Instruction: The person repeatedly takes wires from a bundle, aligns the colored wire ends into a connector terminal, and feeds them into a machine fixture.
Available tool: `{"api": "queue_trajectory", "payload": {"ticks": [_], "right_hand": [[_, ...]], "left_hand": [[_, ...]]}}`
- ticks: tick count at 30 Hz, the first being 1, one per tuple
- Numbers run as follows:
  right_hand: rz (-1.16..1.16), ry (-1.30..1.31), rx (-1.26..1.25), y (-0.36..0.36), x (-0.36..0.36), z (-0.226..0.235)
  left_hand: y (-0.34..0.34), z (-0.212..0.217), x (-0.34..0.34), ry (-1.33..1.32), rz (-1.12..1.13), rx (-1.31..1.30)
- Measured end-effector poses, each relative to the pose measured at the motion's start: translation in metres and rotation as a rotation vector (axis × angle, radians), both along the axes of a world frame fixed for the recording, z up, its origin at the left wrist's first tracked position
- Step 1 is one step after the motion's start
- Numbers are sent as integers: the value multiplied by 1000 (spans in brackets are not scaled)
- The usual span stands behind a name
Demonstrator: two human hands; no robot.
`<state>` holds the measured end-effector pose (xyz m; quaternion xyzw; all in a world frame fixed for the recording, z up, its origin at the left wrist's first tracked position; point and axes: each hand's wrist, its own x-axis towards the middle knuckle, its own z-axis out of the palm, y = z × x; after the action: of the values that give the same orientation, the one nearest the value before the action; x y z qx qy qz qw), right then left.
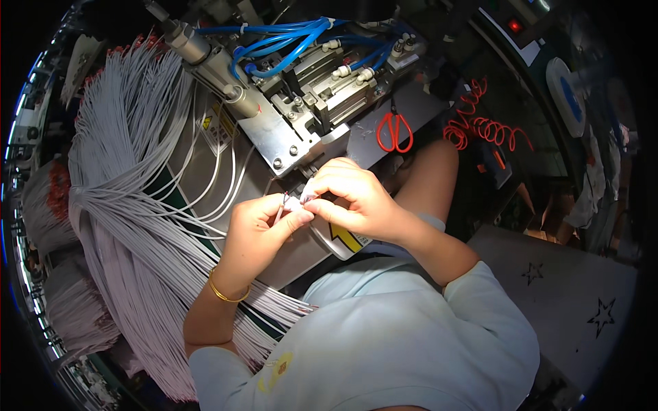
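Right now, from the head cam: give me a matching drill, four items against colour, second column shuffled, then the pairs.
Items:
1. scissors on the machine plate
2. pneumatic hoses at the top
3. wire bundles on the left
4. bangle on the left hand

Colours:
A. grey
B. gold
C. red handles
D. blue

Pairs: 1-C, 2-D, 3-A, 4-B
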<state>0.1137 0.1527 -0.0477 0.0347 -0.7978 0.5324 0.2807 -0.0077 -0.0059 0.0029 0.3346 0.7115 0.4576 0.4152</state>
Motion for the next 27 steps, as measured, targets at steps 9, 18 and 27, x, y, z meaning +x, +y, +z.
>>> {"api": "queue_trajectory", "payload": {"ticks": [9,18,27], "right_hand": [[59,-38,-142,0,2,6],[61,-160,-272,-3,4,13],[118,-264,-378,1,9,18]], "left_hand": [[-2,7,-6,-126,-80,-14],[-2,4,-6,-185,-48,-57],[-1,3,-6,-269,-48,-26]]}}
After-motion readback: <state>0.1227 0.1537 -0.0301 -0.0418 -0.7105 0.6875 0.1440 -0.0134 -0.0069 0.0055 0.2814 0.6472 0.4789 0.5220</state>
